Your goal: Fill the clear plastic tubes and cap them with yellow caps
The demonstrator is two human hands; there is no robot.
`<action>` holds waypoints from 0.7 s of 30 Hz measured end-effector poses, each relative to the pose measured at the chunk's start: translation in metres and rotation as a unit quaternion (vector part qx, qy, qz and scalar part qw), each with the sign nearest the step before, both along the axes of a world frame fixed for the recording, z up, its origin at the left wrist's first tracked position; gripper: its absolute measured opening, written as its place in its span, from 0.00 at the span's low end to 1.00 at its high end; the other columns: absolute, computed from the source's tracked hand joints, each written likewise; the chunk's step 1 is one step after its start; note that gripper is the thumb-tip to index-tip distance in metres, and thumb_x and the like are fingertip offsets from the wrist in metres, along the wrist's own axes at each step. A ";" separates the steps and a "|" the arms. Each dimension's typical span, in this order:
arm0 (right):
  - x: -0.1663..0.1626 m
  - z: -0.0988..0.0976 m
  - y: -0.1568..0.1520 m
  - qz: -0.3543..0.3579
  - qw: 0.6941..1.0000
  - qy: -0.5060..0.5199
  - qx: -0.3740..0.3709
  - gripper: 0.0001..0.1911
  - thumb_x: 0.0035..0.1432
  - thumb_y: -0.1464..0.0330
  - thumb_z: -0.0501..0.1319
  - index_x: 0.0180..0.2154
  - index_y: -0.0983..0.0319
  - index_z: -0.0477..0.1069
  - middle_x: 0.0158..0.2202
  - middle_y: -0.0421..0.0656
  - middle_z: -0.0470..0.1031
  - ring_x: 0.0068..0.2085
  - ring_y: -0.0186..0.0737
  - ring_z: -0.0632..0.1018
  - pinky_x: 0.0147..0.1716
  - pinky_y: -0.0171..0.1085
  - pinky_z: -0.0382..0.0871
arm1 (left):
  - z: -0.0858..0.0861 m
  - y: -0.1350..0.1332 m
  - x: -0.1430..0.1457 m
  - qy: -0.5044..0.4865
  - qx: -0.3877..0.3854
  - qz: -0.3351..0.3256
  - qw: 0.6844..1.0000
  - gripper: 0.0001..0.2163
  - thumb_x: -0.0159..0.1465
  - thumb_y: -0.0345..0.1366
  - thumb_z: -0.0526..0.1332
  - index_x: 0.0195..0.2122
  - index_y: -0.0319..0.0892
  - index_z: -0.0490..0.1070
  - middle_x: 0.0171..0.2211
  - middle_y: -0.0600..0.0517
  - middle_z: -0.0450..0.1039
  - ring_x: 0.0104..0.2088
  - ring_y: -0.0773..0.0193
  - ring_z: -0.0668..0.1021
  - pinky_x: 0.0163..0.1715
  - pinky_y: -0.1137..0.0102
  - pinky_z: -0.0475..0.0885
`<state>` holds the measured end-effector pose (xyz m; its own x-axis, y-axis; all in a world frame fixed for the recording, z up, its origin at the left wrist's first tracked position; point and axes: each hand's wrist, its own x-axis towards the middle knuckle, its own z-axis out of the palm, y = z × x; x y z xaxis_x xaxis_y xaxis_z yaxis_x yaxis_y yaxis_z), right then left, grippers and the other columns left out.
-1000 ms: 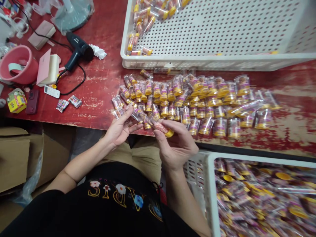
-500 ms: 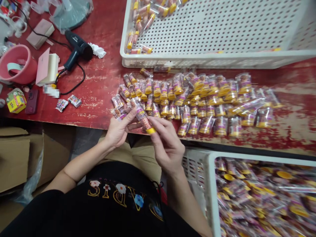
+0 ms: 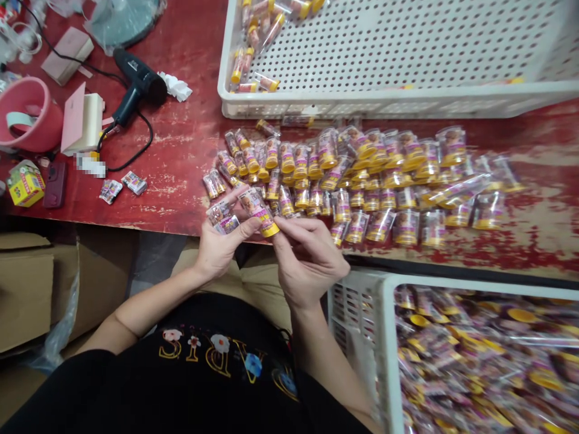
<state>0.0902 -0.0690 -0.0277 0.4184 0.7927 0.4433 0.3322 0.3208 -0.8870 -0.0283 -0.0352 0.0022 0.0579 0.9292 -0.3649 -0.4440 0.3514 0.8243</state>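
A small clear tube [image 3: 257, 210] with a yellow end, a printed plastic sleeve around it, is tilted between my hands. My left hand [image 3: 219, 248] is closed, its thumb pressed against the tube's lower side. Flat printed plastic sleeves [image 3: 223, 220] also stick out of that hand. My right hand [image 3: 312, 262] pinches at the yellow end with thumb and fingertips; its other fingers are curled. Just beyond my hands, many sleeved yellow-ended tubes [image 3: 328, 149] stand and lie in a crowded group on the red table [image 3: 176, 138].
A white perforated crate [image 3: 380, 103] with loose tubes stands at the back. Another crate [image 3: 386, 337], full of sleeved tubes, is at my lower right. Leftward lie a hair dryer [image 3: 136, 84], small sleeve stacks [image 3: 134, 182], a phone [image 3: 55, 185] and a pink tub [image 3: 49, 114].
The printed sleeve, earlier covering only part of the tube, now reaches down to the yellow end. My right hand has shifted slightly right, and my left thumb has moved down along the tube.
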 end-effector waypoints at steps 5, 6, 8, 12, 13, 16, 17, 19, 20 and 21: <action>-0.003 0.000 0.002 -0.031 0.999 -0.008 -0.004 0.06 0.57 0.70 0.69 0.39 0.57 0.82 0.32 0.42 0.80 0.34 0.37 0.80 0.33 0.39 0.76 | -0.002 -0.002 0.001 -0.017 -0.031 0.005 0.999 0.33 0.51 0.33 0.76 0.59 0.52 0.73 0.43 0.52 0.82 0.46 0.56 0.83 0.44 0.64 0.80; -0.004 0.000 0.003 -0.030 0.999 -0.009 -0.004 0.06 0.57 0.71 0.69 0.39 0.57 0.82 0.32 0.42 0.80 0.34 0.37 0.80 0.33 0.39 0.76 | -0.003 -0.002 0.001 -0.012 -0.028 -0.001 1.000 0.33 0.51 0.34 0.76 0.60 0.52 0.72 0.42 0.52 0.82 0.45 0.56 0.83 0.43 0.64 0.81; -0.005 -0.001 0.004 -0.026 1.000 -0.005 -0.001 0.08 0.57 0.72 0.69 0.39 0.57 0.82 0.33 0.41 0.80 0.34 0.37 0.80 0.32 0.38 0.75 | -0.004 -0.001 0.000 -0.007 -0.023 -0.003 1.000 0.33 0.52 0.35 0.76 0.60 0.51 0.72 0.42 0.51 0.82 0.44 0.56 0.83 0.42 0.64 0.81; -0.008 -0.005 0.007 -0.014 1.000 0.009 -0.005 0.09 0.57 0.73 0.69 0.40 0.56 0.82 0.33 0.41 0.79 0.34 0.36 0.79 0.32 0.37 0.75 | -0.008 0.001 -0.003 -0.031 -0.026 0.015 0.999 0.33 0.51 0.33 0.76 0.59 0.53 0.72 0.44 0.52 0.82 0.45 0.57 0.83 0.43 0.66 0.81; -0.009 -0.006 0.007 -0.013 1.000 0.009 -0.008 0.09 0.57 0.72 0.69 0.41 0.56 0.82 0.34 0.41 0.79 0.34 0.37 0.79 0.32 0.38 0.75 | -0.009 0.002 -0.004 -0.031 -0.024 0.014 0.999 0.33 0.51 0.34 0.76 0.59 0.53 0.72 0.44 0.52 0.82 0.44 0.58 0.84 0.42 0.66 0.81; -0.012 -0.010 0.009 -0.011 1.000 0.008 -0.010 0.09 0.57 0.72 0.68 0.40 0.57 0.81 0.34 0.42 0.79 0.35 0.37 0.80 0.34 0.39 0.76 | -0.014 0.003 -0.007 -0.018 -0.016 0.019 1.000 0.35 0.51 0.35 0.76 0.61 0.51 0.71 0.45 0.51 0.82 0.40 0.59 0.84 0.40 0.66 0.82; -0.014 -0.012 0.011 -0.010 1.000 0.006 -0.009 0.08 0.57 0.72 0.68 0.40 0.57 0.81 0.34 0.41 0.79 0.35 0.37 0.80 0.34 0.39 0.76 | -0.015 0.004 -0.008 -0.018 -0.019 0.026 0.999 0.36 0.51 0.34 0.76 0.62 0.50 0.70 0.45 0.50 0.82 0.39 0.60 0.84 0.40 0.67 0.82; -0.019 -0.017 0.019 0.000 1.000 -0.001 -0.016 0.07 0.58 0.72 0.68 0.39 0.58 0.81 0.33 0.41 0.79 0.34 0.37 0.80 0.33 0.38 0.76 | -0.019 0.007 -0.013 -0.033 -0.035 0.043 0.998 0.37 0.50 0.32 0.76 0.62 0.49 0.68 0.43 0.51 0.82 0.37 0.62 0.84 0.39 0.68 0.81; -0.021 -0.021 0.025 0.009 1.000 -0.006 -0.023 0.06 0.58 0.71 0.67 0.38 0.58 0.81 0.32 0.41 0.79 0.33 0.36 0.79 0.32 0.38 0.75 | -0.022 0.010 -0.016 -0.045 -0.046 0.052 0.997 0.37 0.51 0.30 0.76 0.62 0.49 0.68 0.43 0.51 0.82 0.37 0.63 0.84 0.40 0.69 0.81; -0.024 -0.024 0.031 0.019 0.999 -0.011 -0.030 0.05 0.59 0.70 0.67 0.38 0.59 0.81 0.32 0.42 0.79 0.33 0.36 0.79 0.32 0.37 0.75 | -0.024 0.014 -0.019 -0.058 -0.059 0.061 0.995 0.36 0.51 0.29 0.75 0.62 0.48 0.68 0.43 0.51 0.82 0.38 0.63 0.84 0.42 0.69 0.80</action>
<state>0.0658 -0.0376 -0.0520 0.3786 0.8329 0.4036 0.3413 0.2797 -0.8974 -0.0476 -0.0215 -0.0222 -0.0055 0.8827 -0.4699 -0.5789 0.3803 0.7213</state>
